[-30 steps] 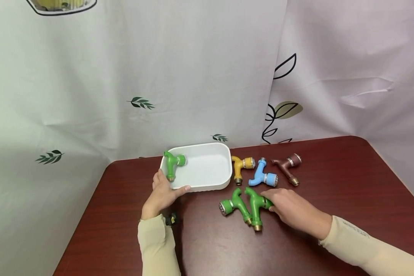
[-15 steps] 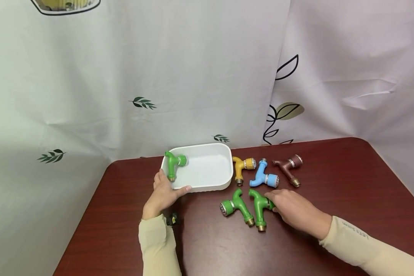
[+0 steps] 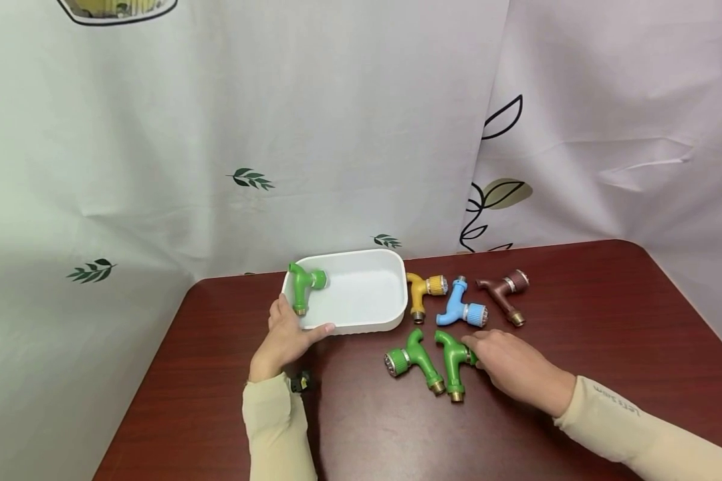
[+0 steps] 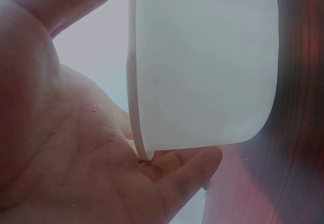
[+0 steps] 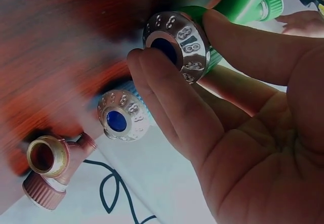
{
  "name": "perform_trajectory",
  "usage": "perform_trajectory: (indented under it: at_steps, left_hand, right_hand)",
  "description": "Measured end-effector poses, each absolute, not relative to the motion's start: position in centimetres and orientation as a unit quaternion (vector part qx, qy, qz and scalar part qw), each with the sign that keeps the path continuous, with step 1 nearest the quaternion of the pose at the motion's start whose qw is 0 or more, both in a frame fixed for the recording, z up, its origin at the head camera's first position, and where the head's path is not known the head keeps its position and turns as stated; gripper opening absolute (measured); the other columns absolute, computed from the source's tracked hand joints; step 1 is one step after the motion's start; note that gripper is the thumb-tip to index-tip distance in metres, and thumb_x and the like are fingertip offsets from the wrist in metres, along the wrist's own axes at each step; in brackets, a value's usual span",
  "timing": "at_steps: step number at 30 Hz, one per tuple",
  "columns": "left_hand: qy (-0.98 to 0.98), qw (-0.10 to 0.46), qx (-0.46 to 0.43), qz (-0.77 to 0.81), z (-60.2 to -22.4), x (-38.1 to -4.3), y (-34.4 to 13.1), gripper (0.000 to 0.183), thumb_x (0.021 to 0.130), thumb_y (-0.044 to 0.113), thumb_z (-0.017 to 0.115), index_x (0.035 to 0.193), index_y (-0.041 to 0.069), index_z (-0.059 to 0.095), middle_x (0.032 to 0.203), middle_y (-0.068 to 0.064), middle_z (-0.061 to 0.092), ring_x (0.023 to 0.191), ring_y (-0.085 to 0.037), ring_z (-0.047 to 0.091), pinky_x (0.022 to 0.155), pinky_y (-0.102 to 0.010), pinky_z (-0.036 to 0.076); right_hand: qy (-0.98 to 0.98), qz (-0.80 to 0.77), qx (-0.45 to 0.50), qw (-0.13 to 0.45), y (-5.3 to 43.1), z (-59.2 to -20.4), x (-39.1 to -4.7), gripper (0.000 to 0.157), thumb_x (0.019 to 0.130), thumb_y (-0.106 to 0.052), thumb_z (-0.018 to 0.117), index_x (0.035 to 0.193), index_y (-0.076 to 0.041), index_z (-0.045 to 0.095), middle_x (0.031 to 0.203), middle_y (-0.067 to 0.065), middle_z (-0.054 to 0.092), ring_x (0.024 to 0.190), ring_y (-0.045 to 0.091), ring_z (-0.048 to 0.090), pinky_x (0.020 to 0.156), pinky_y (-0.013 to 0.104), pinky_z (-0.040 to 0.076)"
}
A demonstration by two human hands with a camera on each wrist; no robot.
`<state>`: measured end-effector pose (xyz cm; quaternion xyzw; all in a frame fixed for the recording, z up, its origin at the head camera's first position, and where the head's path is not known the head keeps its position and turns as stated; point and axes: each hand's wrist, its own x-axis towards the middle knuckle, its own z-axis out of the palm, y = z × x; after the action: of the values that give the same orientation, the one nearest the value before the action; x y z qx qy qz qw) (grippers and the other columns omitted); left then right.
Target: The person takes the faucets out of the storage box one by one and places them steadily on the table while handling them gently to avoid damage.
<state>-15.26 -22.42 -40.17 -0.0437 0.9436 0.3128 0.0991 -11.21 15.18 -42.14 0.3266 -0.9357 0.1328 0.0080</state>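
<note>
My left hand [image 3: 283, 337] grips the near left corner of a white plastic tray [image 3: 391, 323], its thumb along the front wall and its fingers at the left side. Inside the tray, at its left end, lies a green tap [image 3: 301, 287]. Further right, my right hand [image 3: 511, 364] holds a second green tap [image 3: 452, 364] by its knob, thumb and fingers on either side. The right wrist view shows that tap's silver knob cap [image 5: 195, 46] between thumb and fingertips. Just left of it, a third green tap [image 3: 420, 361] lies on the table.
Right of the tray, a yellow tap [image 3: 418, 294], a light blue tap [image 3: 454, 306] and a brown tap [image 3: 499, 294] lie on the dark red table [image 3: 373, 427]. A white patterned curtain [image 3: 349, 133] hangs behind the table. A small black object [image 3: 301, 382] is by my left wrist.
The green tap in my right hand has shifted slightly right, leaving a wider gap to the green tap beside it. My left hand and the tray have stayed in place.
</note>
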Motion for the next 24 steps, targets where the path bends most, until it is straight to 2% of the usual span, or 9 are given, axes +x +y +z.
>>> perform_trajectory:
  at_steps: [10,18,24]
  left_hand:
    - [0.943,0.1,-0.045,0.313,-40.23,-15.3,-22.41,0.126,0.086,0.047,0.078,0.151,-0.016,-0.011,0.158,-0.035,-0.004,0.145,-0.051,0.006,0.116,-0.059,0.021]
    - [0.943,0.099,-0.048,0.313,-40.3,-15.29,-22.52,0.125,0.086,0.045,0.078,0.151,-0.015,-0.011,0.158,-0.034,-0.003,0.145,-0.05,0.007,0.116,-0.059,0.022]
    - [0.944,0.097,-0.048,0.311,-40.33,-15.36,-22.51,0.124,0.086,0.045,0.078,0.151,-0.015,-0.01,0.158,-0.035,-0.002,0.145,-0.05,0.008,0.116,-0.059,0.021]
  right_hand:
    - [-0.937,0.113,0.328,0.02,14.96,-42.15,-11.35,0.019,0.081,0.008,0.072,0.099,0.002,0.07,0.08,0.006,0.064,0.071,0.022,0.065,0.061,0.036,0.054]
    - [-0.942,0.104,0.32,0.012,14.76,-42.22,-11.48,0.018,0.082,0.006,0.072,0.1,0.003,0.069,0.079,0.006,0.062,0.071,0.021,0.064,0.061,0.035,0.052]
    - [-0.941,0.109,0.32,0.013,14.74,-42.23,-11.4,0.024,0.083,0.007,0.072,0.107,0.007,0.069,0.088,0.011,0.067,0.077,0.025,0.066,0.066,0.038,0.055]
